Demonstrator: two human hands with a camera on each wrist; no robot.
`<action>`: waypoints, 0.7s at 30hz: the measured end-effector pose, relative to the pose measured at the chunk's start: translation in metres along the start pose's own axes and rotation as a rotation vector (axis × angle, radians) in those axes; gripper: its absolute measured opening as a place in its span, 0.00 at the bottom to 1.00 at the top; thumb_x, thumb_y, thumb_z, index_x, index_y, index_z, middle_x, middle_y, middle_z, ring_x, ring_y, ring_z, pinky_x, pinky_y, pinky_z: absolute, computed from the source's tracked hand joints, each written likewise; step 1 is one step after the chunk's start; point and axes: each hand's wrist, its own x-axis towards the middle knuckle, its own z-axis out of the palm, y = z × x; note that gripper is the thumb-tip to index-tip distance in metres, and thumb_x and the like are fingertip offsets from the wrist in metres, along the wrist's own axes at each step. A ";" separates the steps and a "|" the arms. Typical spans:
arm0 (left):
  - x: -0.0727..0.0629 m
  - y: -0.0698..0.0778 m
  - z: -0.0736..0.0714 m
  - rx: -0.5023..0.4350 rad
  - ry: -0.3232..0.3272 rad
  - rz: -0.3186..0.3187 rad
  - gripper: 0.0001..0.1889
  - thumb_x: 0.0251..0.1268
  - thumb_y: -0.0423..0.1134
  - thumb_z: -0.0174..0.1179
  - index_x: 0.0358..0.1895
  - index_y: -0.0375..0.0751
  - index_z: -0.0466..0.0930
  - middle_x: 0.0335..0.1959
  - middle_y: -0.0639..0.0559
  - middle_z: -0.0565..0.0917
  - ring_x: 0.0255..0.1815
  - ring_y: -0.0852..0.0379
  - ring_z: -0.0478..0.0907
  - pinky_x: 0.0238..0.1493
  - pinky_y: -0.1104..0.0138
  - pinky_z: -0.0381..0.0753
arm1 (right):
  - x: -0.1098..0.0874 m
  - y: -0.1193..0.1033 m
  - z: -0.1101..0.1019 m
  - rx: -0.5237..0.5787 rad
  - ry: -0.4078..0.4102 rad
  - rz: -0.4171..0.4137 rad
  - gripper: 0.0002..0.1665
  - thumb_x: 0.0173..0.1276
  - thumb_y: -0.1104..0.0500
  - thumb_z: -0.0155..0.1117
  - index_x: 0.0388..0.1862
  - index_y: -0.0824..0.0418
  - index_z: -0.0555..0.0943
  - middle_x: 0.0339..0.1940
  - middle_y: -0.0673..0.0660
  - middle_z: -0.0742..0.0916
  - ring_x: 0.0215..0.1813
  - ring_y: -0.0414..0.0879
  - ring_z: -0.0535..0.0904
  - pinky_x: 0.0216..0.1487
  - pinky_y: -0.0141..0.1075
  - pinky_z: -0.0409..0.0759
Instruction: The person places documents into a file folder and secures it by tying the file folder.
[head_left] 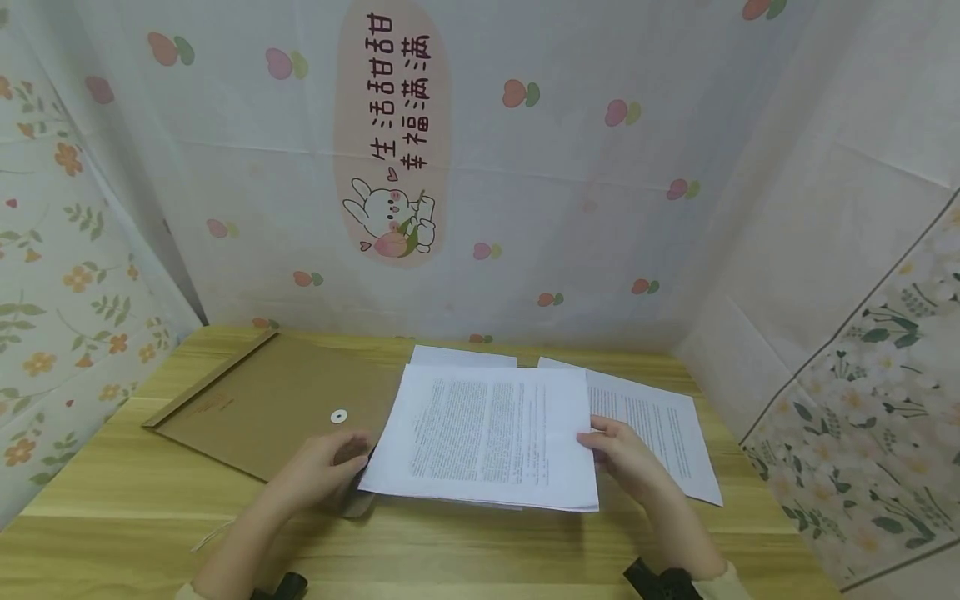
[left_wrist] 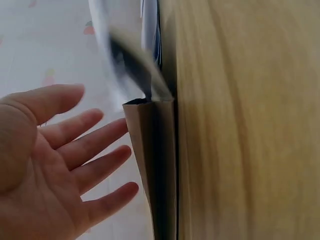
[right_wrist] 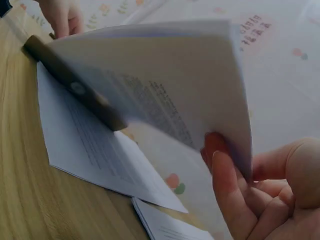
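Observation:
My right hand (head_left: pixel 633 462) pinches the right edge of several printed sheets (head_left: pixel 480 433), raised and tilted above the table. The sheets' left end reaches the mouth of a brown paper document envelope (head_left: pixel 292 392), which lies flat on the left with a white button disc on it. In the right wrist view the envelope's flap (right_wrist: pixel 75 85) hangs below the sheets. At the envelope's mouth is my left hand (head_left: pixel 322 471). In the left wrist view its fingers are spread and fairly straight, with fingertips beside the envelope's open edge (left_wrist: pixel 162 170); whether they touch it is unclear.
Another printed paper (head_left: pixel 652 425) lies on the wooden table (head_left: pixel 480 558) at the right. More paper (head_left: pixel 465 357) shows behind the raised sheets. A thin string (head_left: pixel 212 536) lies near the left forearm. A patterned cloth (head_left: pixel 585 208) hangs behind the table.

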 end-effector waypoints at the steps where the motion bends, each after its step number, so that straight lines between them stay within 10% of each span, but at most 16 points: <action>1: -0.001 0.000 0.000 0.011 -0.006 0.002 0.17 0.65 0.34 0.60 0.56 0.33 0.77 0.51 0.42 0.82 0.54 0.42 0.77 0.54 0.48 0.74 | 0.000 0.000 -0.001 -0.004 0.003 0.005 0.25 0.73 0.60 0.54 0.61 0.77 0.69 0.42 0.59 0.87 0.40 0.48 0.85 0.41 0.37 0.82; 12: -0.007 -0.003 0.005 0.359 -0.047 -0.003 0.26 0.50 0.36 0.71 0.57 0.43 0.79 0.62 0.27 0.68 0.58 0.24 0.66 0.52 0.36 0.69 | -0.002 0.001 -0.012 -0.013 -0.050 0.055 0.23 0.72 0.61 0.55 0.59 0.77 0.70 0.39 0.59 0.87 0.36 0.48 0.85 0.37 0.36 0.83; 21: -0.008 0.016 0.013 0.486 -0.028 -0.007 0.16 0.52 0.24 0.61 0.45 0.40 0.85 0.45 0.37 0.77 0.40 0.39 0.78 0.38 0.49 0.80 | -0.001 0.004 -0.018 0.040 -0.106 0.044 0.23 0.72 0.63 0.53 0.60 0.78 0.68 0.42 0.59 0.87 0.40 0.49 0.85 0.40 0.37 0.83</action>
